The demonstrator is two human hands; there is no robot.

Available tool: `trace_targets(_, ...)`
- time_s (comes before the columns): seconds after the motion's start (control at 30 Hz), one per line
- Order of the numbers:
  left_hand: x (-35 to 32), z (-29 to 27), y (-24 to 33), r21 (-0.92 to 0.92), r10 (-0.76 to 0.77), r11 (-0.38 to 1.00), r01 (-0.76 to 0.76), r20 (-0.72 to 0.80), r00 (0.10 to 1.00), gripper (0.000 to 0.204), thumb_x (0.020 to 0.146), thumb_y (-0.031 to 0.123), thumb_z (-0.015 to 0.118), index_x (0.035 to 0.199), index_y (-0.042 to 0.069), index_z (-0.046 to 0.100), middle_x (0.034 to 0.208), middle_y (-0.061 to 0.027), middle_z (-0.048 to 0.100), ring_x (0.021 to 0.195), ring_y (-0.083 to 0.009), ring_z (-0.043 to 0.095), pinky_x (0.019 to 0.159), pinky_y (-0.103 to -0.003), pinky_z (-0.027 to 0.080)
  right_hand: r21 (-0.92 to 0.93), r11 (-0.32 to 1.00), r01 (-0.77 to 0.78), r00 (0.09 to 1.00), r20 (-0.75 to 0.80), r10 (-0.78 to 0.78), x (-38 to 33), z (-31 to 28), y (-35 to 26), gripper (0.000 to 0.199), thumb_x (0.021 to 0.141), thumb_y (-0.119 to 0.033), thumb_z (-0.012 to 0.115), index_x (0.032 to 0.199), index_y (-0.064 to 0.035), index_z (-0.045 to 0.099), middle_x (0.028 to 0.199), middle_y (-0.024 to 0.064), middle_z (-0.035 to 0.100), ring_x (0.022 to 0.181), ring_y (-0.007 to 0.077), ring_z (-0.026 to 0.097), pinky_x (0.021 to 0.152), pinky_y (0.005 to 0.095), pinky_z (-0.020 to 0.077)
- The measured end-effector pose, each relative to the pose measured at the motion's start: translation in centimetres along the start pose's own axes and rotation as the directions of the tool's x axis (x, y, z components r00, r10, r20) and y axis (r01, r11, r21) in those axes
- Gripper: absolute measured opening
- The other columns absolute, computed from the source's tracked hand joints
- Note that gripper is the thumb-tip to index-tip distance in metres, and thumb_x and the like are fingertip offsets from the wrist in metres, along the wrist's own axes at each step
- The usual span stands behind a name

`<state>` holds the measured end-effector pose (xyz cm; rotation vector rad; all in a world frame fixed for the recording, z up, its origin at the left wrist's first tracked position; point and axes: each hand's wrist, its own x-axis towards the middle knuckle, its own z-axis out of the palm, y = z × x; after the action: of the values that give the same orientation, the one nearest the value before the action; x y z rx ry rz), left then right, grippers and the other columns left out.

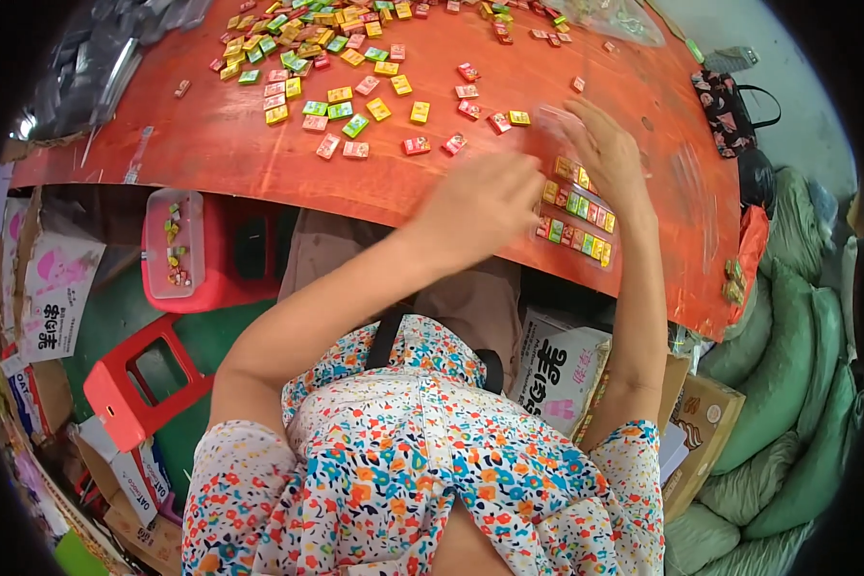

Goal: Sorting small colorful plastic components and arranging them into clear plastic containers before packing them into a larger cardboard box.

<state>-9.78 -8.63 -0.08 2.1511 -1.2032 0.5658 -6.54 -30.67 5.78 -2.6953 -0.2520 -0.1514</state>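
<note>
Two hands, left hand (485, 206) and right hand (600, 149), open-fingered over rowed candy packets (576, 213) on red table (221, 144).

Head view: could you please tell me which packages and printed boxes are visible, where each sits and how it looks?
Small wrapped packets: scattered across the red table, square, yellow, green, pink.
Clear tray of packets: table's near edge, under both hands, neat rows.
White carton: below table, red print.
White carton at left: pink and black print.

Glossy candy wrappers (578, 213), scuffed red board (259, 144)
</note>
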Motion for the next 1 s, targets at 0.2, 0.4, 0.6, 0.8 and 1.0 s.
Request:
trace_targets(0.2,-3.2,-6.8,-5.3,0.122,-0.302,0.946,0.299,0.006,0.953,0.026,0.085,0.01,0.056,0.11,0.003,0.059,0.101,-0.0125,0.061,0.093,-0.0294,0.061,0.081,-0.041,0.051,0.13,0.987,0.091,0.992,0.078,-0.102,0.1,5.1,-7.2,0.03,0.088,-0.017,0.064,0.114,-0.0026,0.063,0.108,0.0146,0.065,0.096,0.0301,0.066,0.081,0.0393,0.0517)
trace_targets(0.4,-2.6,-5.3,-6.2,0.145,-0.297,0.95,0.276,0.152,0.943,0.026,0.084,0.008,0.061,0.11,0.003,0.058,0.096,-0.0131,0.058,0.094,-0.032,0.058,0.079,-0.041,0.05,0.024,0.984,0.176,0.984,0.015,-0.176,-0.3,7.2,-7.9,0.029,0.084,-0.014,0.066,0.111,-0.0025,0.064,0.105,0.0152,0.063,0.097,0.0343,0.062,0.081,0.0407,0.0516)
trace_targets(0.6,-3.3,-6.1,-4.6,0.231,-0.39,0.903,0.363,0.078,0.918,0.016,0.079,0.014,0.067,0.084,0.001,0.061,0.085,-0.0132,0.057,0.085,-0.0294,0.061,0.075,-0.04,0.052,0.049,0.965,0.259,0.966,-0.006,-0.259,-0.7,7.4,-7.4,0.032,0.083,-0.015,0.067,0.113,-0.0042,0.064,0.106,0.0161,0.063,0.101,0.0352,0.061,0.083,0.0418,0.0511)
trace_targets(0.8,-3.3,-6.5,-4.6,0.243,-0.463,0.869,0.43,0.098,0.881,0.023,0.078,0.019,0.074,0.082,0.001,0.061,0.087,-0.0138,0.057,0.087,-0.0301,0.061,0.076,-0.041,0.052,0.019,0.94,0.342,0.934,-0.113,-0.338,3.9,8.4,-8.3,0.032,0.084,-0.023,0.067,0.111,-0.0063,0.065,0.105,0.0129,0.065,0.099,0.0334,0.061,0.083,0.0427,0.05)
trace_targets(1.0,-3.1,-7.2,-5.8,0.19,-0.532,0.841,0.507,0.118,0.839,0.024,0.078,0.019,0.074,0.086,0.0,0.062,0.089,-0.0143,0.057,0.091,-0.0312,0.062,0.076,-0.042,0.052,-0.046,0.897,0.44,0.897,-0.034,-0.442,2.7,8.6,-8.5,0.028,0.082,-0.015,0.067,0.109,-0.0077,0.066,0.1,0.0082,0.067,0.093,0.0305,0.06,0.084,0.0414,0.0457)
